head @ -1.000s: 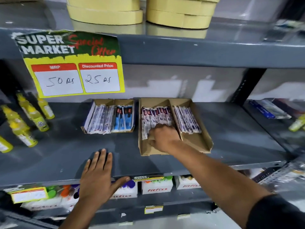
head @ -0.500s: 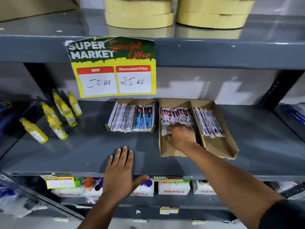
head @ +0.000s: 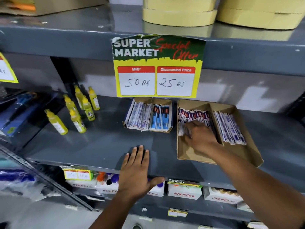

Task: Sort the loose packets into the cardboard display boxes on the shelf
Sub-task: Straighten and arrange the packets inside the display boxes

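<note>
Two cardboard display boxes stand on the grey middle shelf (head: 102, 146). The small box (head: 170, 103) holds white-purple packets (head: 138, 118) on its left and blue packets (head: 159, 119) on its right. The large brown box (head: 186, 154) has two compartments: dark purple packets (head: 194, 115) in the left one and white-purple packets (head: 229, 128) in the right one. My right hand (head: 199, 138) lies in the left compartment, fingers curled over the purple packets there. My left hand (head: 135, 172) rests flat on the shelf's front edge, fingers spread, holding nothing.
Several yellow bottles (head: 79, 113) stand at the shelf's left. A "Super Market" price sign (head: 156, 66) hangs from the shelf above, which carries pale yellow round stacks (head: 179, 12). White Fitfizz boxes (head: 184, 192) line the shelf below. Blue packs (head: 21, 111) lie far left.
The camera has swung left, so everything sits further right in the frame. My right hand stays on the purple packets in the large box. My left hand has kept its place on the shelf edge.
</note>
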Available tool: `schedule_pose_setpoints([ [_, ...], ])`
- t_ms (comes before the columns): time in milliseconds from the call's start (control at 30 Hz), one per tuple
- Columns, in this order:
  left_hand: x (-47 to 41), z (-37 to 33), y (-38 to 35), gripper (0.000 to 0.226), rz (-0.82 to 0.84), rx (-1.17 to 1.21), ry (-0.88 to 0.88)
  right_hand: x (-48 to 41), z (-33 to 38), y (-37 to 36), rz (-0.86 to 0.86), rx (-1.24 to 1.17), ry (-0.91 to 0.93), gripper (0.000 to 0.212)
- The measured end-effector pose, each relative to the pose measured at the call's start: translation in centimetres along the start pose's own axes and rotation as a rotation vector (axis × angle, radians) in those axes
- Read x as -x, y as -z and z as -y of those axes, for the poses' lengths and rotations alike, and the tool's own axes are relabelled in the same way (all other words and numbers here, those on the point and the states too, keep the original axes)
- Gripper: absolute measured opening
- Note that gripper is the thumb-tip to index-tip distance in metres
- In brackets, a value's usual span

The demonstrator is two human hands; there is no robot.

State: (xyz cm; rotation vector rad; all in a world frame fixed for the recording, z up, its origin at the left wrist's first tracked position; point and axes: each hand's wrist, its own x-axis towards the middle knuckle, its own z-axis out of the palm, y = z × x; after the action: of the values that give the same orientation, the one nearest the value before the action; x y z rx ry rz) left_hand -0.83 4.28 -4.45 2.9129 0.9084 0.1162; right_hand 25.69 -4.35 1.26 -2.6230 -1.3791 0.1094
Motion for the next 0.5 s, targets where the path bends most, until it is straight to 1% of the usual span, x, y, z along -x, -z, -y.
schedule_pose_setpoints([
  [100, -0.2, 0.2, -0.3, 0.117, -0.008, -0.003, 0.001, 0.5, 0.0, -1.1, 0.008, 0.051, 0.032, 0.051],
  [167, -0.2, 0.2, -0.4, 0.117, -0.008, -0.001, -0.001, 0.5, -0.1, -1.3, -0.045, 0.081, 0.032, 0.045],
  [233, -0.1, 0.2, -0.4, 0.117, -0.001, 0.003, -0.002, 0.3, 0.0, -1.0, -0.085, 0.103, 0.007, 0.044],
  [367, -0.1, 0.2, -0.3, 0.117, -0.005, 0.002, -0.005, 0.8, 0.1, -0.6, -0.026, 0.067, -0.043, 0.047],
  [400, -0.2, 0.1, -0.4, 0.117, -0.004, 0.006, -0.004, 1.0, 0.2, -0.3, -0.044, 0.03, -0.045, 0.044],
  [433, -0.2, 0.1, -0.3, 0.117, -0.002, 0.011, -0.003, 1.1, 0.5, 0.2, -0.107, -0.031, -0.045, 0.04],
  [500, -0.3, 0.0, -0.2, 0.116, -0.011, 0.026, -0.006, 0.8, 1.6, 1.5, -0.322, -0.162, -0.004, 0.034],
])
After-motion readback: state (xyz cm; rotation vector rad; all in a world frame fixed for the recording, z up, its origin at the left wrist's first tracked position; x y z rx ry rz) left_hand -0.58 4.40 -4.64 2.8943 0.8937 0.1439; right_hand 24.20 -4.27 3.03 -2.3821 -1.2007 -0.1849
